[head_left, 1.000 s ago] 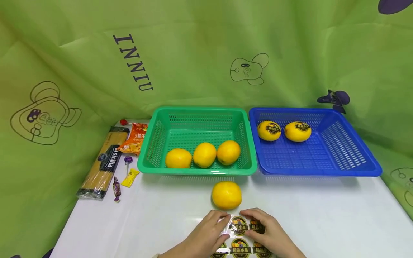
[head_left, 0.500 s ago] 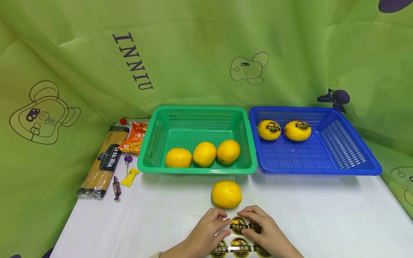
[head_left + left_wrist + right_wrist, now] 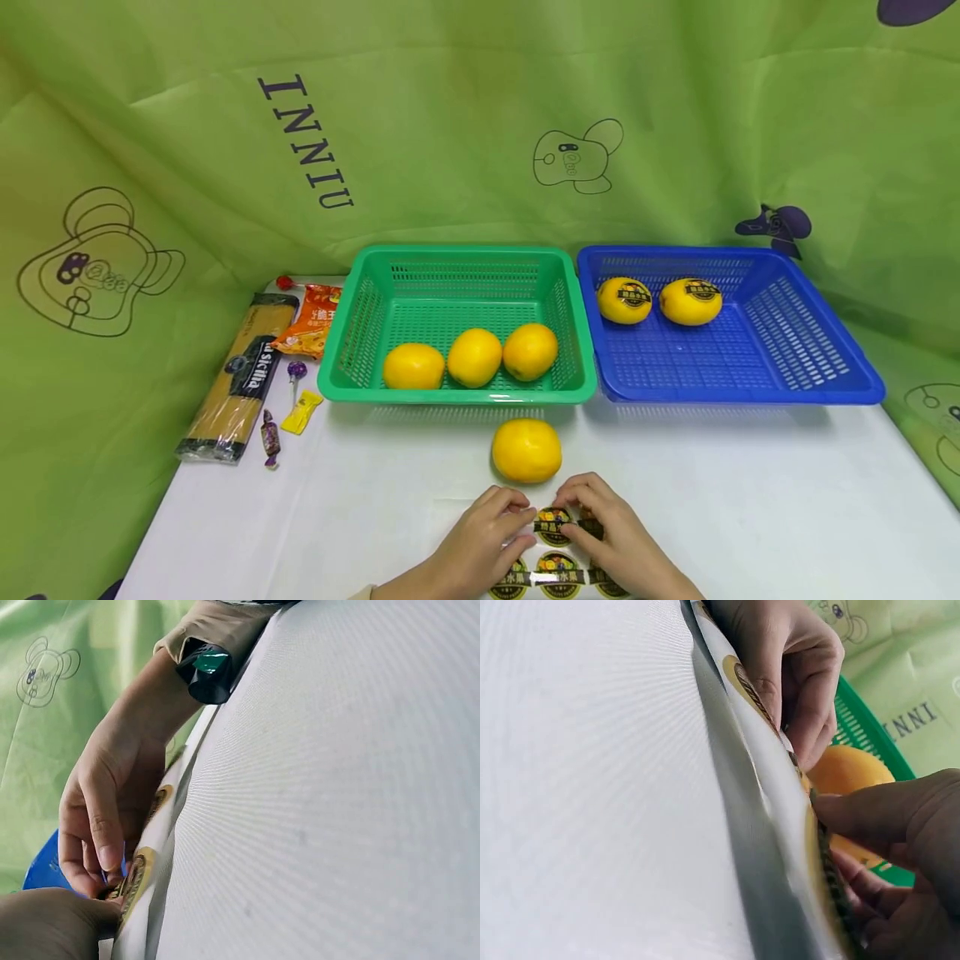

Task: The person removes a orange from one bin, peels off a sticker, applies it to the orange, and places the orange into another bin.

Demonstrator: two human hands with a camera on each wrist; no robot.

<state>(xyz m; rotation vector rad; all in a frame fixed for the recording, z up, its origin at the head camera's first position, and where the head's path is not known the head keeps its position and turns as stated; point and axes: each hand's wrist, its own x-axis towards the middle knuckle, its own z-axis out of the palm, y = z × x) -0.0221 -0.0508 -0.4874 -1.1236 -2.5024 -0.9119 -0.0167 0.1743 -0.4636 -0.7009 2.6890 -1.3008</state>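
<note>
On the table at the front lies a sheet of round black-and-gold stickers [image 3: 558,575]. My left hand [image 3: 480,537] grips the sheet at its upper left, thumb and index finger curled over the surface. At the sheet's upper middle, a round sticker [image 3: 553,521] is pinched by the thumb and index finger of my right hand [image 3: 618,542]; the right fingers partly cover it. Just beyond both hands sits a plain yellow lemon-like fruit [image 3: 527,451]. The right wrist view shows my left thumb [image 3: 765,682] pressed on the sheet, with my right thumb [image 3: 847,814] on a sticker.
A green basket [image 3: 457,396] behind holds 3 plain yellow fruits [image 3: 475,357]. Beside it a blue basket [image 3: 738,392] holds two fruits [image 3: 691,302] bearing stickers. To the left lie a pasta pack [image 3: 240,375], an orange snack bag [image 3: 309,321], a lollipop [image 3: 297,371] and wrapped candies [image 3: 302,412].
My right thumb and index finger have shifted slightly left over the sticker, which now sits at a slight tilt. The left hand stays almost still; fruit and baskets stay put.
</note>
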